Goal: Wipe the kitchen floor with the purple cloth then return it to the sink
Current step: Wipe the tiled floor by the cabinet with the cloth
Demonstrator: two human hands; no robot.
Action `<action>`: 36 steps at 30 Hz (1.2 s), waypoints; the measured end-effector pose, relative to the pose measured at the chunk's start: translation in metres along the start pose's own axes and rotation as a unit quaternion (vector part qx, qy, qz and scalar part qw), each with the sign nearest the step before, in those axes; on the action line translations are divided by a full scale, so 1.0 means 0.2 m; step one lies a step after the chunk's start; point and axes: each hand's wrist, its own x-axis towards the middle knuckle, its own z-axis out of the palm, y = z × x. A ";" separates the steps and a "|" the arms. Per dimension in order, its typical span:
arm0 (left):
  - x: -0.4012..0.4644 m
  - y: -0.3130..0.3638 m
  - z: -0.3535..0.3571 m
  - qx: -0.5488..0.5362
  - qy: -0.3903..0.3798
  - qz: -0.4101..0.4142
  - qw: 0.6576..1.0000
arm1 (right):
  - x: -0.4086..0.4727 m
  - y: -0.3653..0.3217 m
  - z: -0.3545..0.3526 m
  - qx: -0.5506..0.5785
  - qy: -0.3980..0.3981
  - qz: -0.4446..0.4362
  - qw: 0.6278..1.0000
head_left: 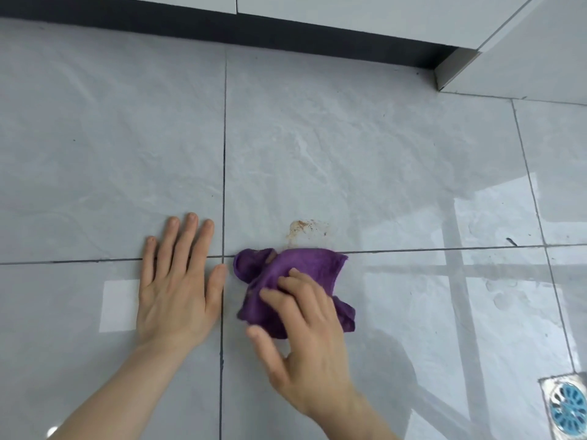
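A crumpled purple cloth (287, 268) lies on the grey tiled floor (349, 138), near where the grout lines cross. My right hand (305, 338) presses on the near half of the cloth, fingers spread over it and thumb on the tile beside it. A brownish stain (301, 228) marks the tile just beyond the cloth's far edge. My left hand (178, 281) rests flat on the floor to the left of the cloth, fingers apart, holding nothing. No sink is in view.
White cabinet fronts (365, 17) with a dark plinth (222, 30) run along the far side. A metal corner trim (451, 71) juts out at the upper right. A floor drain (568, 404) with a blue grate sits at the lower right.
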 end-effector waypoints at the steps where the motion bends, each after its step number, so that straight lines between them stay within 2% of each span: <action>1: 0.00 0.00 0.00 0.001 0.000 0.001 1.000 | -0.03 0.02 0.02 -0.025 -0.030 -0.027 0.999; 7: 0.00 -0.01 0.01 0.004 0.001 0.002 1.000 | 0.10 0.16 0.08 -0.136 -0.143 -0.146 0.969; 10: 0.01 0.00 0.01 0.001 0.007 0.002 1.000 | 0.22 0.21 0.12 -0.138 -0.153 -0.183 0.961; 15: 0.01 -0.01 0.01 -0.004 0.011 0.002 1.000 | 0.38 0.22 0.14 -0.153 -0.147 -0.195 0.958; 17: 0.01 0.00 0.00 -0.002 0.006 0.000 1.000 | 0.42 0.22 0.15 -0.150 -0.129 -0.174 0.965; 21: 0.01 0.00 0.00 0.003 -0.004 -0.006 1.000 | 0.51 0.20 0.16 -0.148 -0.074 -0.072 0.984; 24: 0.00 0.00 0.00 0.001 -0.008 -0.008 1.000 | 0.53 0.20 0.17 -0.148 -0.054 -0.050 0.986; 28: 0.01 0.00 0.00 0.002 -0.014 -0.008 1.000 | 0.55 0.26 0.14 -0.146 0.004 0.063 0.987; 36: 0.02 0.01 -0.01 0.013 -0.021 -0.017 1.000 | 0.39 0.21 0.15 -0.149 0.004 0.133 0.980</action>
